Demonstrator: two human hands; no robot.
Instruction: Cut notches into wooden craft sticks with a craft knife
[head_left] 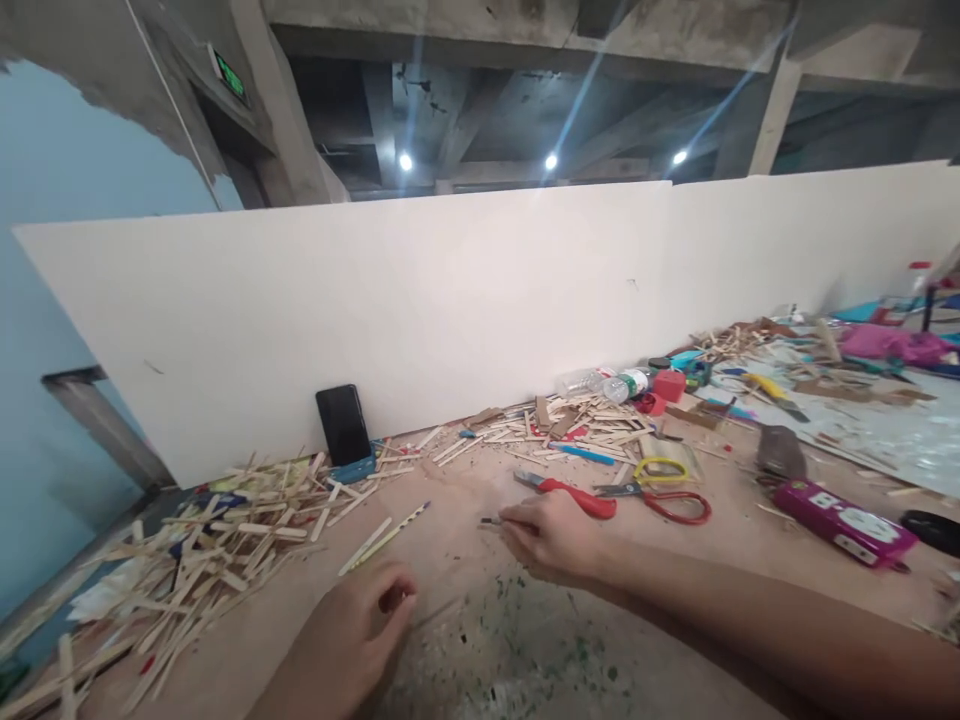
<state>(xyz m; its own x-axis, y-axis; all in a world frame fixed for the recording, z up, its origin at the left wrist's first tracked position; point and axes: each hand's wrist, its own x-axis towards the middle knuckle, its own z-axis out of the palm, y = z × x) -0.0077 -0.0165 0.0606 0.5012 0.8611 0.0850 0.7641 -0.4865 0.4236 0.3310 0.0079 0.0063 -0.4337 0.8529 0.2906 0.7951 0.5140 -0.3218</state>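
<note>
My right hand [551, 535] rests low over the tabletop, its fingers pinched on a small dark piece [491, 520] that sticks out to the left; its kind is too small to make out. Just beyond the knuckles lie red-handled pliers or snips [577, 495], and scissors [649, 493] with yellow and red handles sit to their right. My left hand [371, 615] is loosely curled, thumb towards the forefinger, with nothing visible in it. Ahead of it are a patterned pencil [397, 532] and a thin wooden stick [366, 543], side by side.
Wooden sticks [225, 550] are heaped at left, more [592, 420] by the white partition [450, 300]. A black phone [345, 425] leans upright. Plastic bottles [626, 385], a blue pen [585, 454], a magenta case [844, 525] and a yellow cutter [776, 393] lie to the right.
</note>
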